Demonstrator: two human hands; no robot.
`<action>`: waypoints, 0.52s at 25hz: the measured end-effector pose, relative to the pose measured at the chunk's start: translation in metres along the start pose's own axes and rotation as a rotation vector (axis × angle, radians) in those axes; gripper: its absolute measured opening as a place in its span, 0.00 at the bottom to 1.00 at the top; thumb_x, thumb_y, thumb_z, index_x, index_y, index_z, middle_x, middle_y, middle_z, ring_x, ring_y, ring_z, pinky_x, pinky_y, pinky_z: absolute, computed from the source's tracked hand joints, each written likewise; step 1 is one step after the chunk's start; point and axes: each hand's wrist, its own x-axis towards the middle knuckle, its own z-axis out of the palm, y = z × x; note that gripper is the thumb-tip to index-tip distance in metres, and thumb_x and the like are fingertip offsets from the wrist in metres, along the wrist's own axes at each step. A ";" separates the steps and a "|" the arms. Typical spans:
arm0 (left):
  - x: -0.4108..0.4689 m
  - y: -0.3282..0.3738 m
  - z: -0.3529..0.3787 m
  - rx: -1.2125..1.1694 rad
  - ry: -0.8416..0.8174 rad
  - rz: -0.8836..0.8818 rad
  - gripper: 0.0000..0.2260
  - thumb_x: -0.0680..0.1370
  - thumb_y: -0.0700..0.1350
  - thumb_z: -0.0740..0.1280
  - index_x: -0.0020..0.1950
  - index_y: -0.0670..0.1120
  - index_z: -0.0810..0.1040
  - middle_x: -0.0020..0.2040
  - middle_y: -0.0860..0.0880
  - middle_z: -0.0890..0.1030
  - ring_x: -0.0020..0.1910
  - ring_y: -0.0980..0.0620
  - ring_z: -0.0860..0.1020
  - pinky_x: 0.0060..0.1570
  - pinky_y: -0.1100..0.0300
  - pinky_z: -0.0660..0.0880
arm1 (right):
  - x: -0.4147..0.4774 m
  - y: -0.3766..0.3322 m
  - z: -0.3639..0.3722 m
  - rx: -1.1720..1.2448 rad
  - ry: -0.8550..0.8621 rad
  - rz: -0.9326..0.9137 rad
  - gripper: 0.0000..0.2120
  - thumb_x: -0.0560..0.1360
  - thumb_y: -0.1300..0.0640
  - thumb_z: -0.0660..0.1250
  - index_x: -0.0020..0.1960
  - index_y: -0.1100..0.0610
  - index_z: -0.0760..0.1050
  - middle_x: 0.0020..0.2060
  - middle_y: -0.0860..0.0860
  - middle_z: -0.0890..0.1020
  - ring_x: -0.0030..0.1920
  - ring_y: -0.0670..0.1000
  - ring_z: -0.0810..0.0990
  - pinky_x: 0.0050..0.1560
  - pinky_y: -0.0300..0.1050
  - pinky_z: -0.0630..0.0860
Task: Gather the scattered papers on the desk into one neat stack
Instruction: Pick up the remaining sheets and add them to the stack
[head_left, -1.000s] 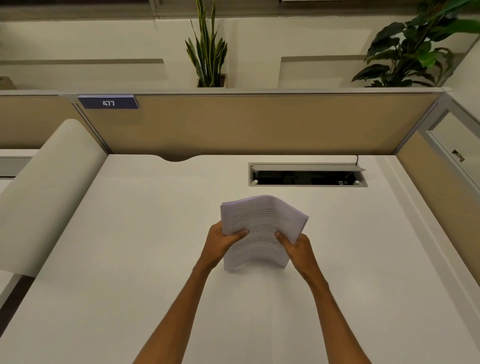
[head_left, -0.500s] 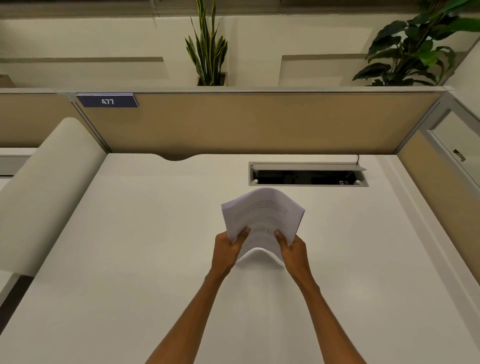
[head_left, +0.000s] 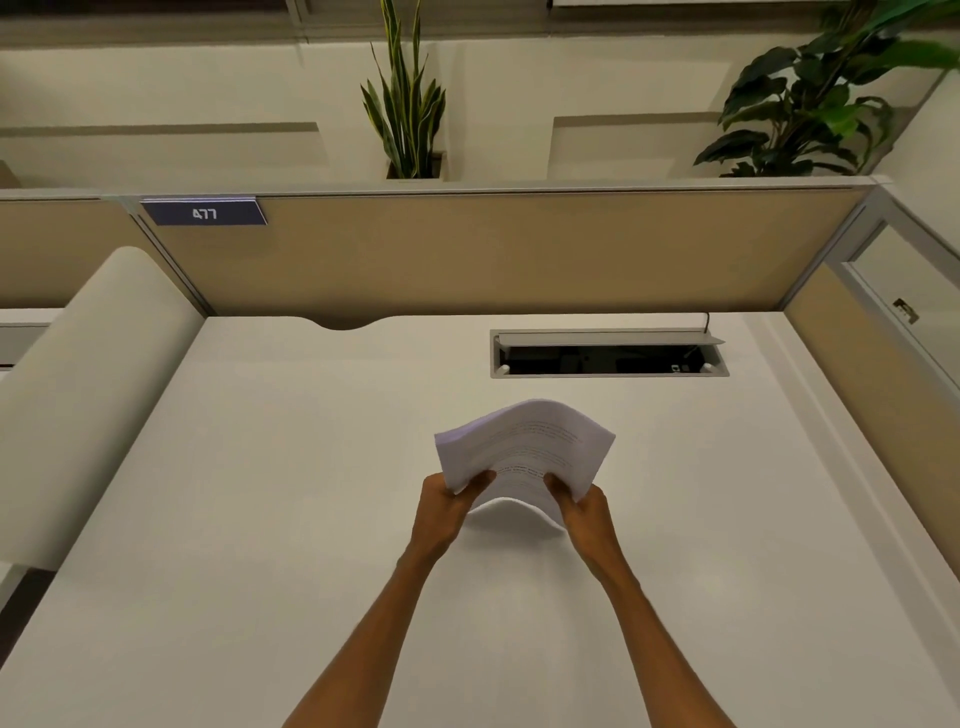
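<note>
At the centre of the frame, a bundle of printed papers (head_left: 524, 457) is held above the white desk (head_left: 260, 519). The left hand (head_left: 441, 512) and right hand (head_left: 584, 512) each pinch a lower corner, thumbs on top, bowing the sheets upward, likely so the edges can be squared. No loose sheets show elsewhere. A cable hatch (head_left: 608, 353) sits behind, upper right.

1. Papers (head_left: 524, 452): thin white printed sheets, matt, bowed.
2. Desk (head_left: 260, 519): smooth white top, satin sheen.
3. Partition panel (head_left: 519, 249): tan, cloth-like, matt; edged in grey metal.
4. Cable hatch (head_left: 608, 340): grey brushed-metal flap and frame.
5. Number plate (head_left: 203, 213): smooth navy plastic.
</note>
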 end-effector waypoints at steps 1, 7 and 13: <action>0.001 -0.003 -0.001 0.016 -0.018 -0.005 0.11 0.78 0.45 0.74 0.56 0.60 0.85 0.53 0.48 0.87 0.54 0.44 0.84 0.56 0.47 0.84 | 0.001 0.002 0.000 0.000 -0.009 0.014 0.13 0.80 0.52 0.65 0.62 0.55 0.76 0.51 0.51 0.83 0.53 0.50 0.82 0.43 0.34 0.80; 0.016 0.018 -0.020 -0.150 -0.039 -0.059 0.08 0.78 0.42 0.73 0.57 0.48 0.85 0.55 0.44 0.88 0.56 0.41 0.85 0.57 0.43 0.82 | 0.016 -0.015 -0.026 0.048 -0.174 0.046 0.15 0.75 0.54 0.72 0.61 0.57 0.81 0.53 0.51 0.87 0.53 0.51 0.86 0.52 0.41 0.82; 0.025 0.030 -0.021 -0.572 0.111 -0.057 0.19 0.77 0.43 0.69 0.68 0.50 0.76 0.62 0.44 0.84 0.59 0.42 0.83 0.57 0.42 0.82 | 0.015 -0.024 -0.022 0.498 -0.169 0.124 0.17 0.77 0.64 0.67 0.65 0.59 0.76 0.56 0.58 0.84 0.54 0.59 0.84 0.56 0.56 0.81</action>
